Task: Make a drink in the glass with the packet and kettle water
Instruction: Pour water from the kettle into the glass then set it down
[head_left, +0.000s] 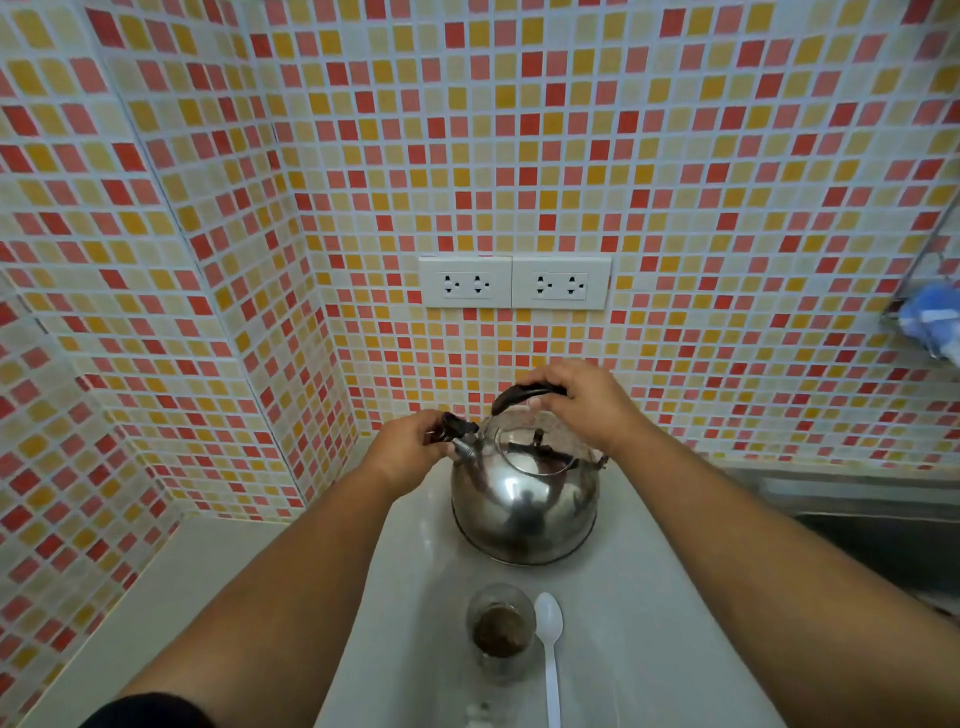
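— Kettle (524, 512) stands upright on the pale counter (649, 597), near the tiled wall (467, 156); its spout (464, 451) points to the left. Which hands are on it?

— Right hand (582, 402) is closed around the black handle (511, 397) on top. Left hand (410, 449) pinches the dark spout cap (457, 428) with narrow fingers.

— And the glass (501, 636)?

— It stands upright in front of the kettle, closer to the person, with brown powder at the bottom. White plastic spoon (549, 654) lies just beside it on the right; its long axis runs away from the person, bowl toward the kettle.

— The packet?

— Something small lies at the lower edge, too blurred to tell
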